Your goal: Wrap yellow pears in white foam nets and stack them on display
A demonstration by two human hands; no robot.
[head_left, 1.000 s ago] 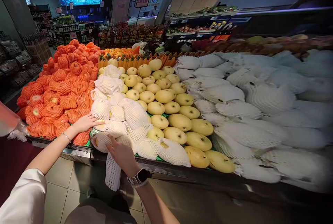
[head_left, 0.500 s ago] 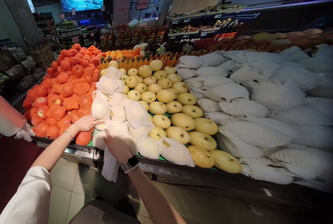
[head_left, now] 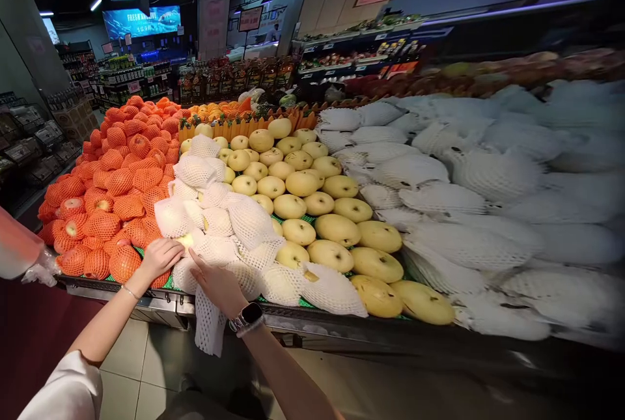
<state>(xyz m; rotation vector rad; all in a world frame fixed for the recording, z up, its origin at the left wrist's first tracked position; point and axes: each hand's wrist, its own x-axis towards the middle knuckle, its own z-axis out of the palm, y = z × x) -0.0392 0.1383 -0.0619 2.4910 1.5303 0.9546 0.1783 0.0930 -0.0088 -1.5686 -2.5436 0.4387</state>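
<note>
My left hand (head_left: pixel 163 257) has its fingers bent over a pale yellow pear (head_left: pixel 185 239), whose white foam net (head_left: pixel 170 217) sits at its upper left. Against the near side of that pear, my right hand (head_left: pixel 215 283) reaches with its index finger stretched; its lower fingers are hidden. A dark-faced watch (head_left: pixel 247 317) is on the right wrist. Below that hand a loose foam net (head_left: pixel 209 325) hangs over the stand's front edge; its upper end is hidden. Around both hands lie several foam-netted pears (head_left: pixel 254 215), with rows of bare yellow pears (head_left: pixel 336 230) to their right.
Apples in orange nets (head_left: pixel 129 189) are heaped to the left. More fruit in white nets (head_left: pixel 449 205) fills the right side. A metal edge (head_left: pixel 288 322) runs along the front of the stand. Orange slats (head_left: pixel 234 130) close off the pears behind.
My left hand has gone from stretched fingers to bent ones around the pear, and its foam net has shifted up and left. My right hand stays close by. The view has shifted slightly.
</note>
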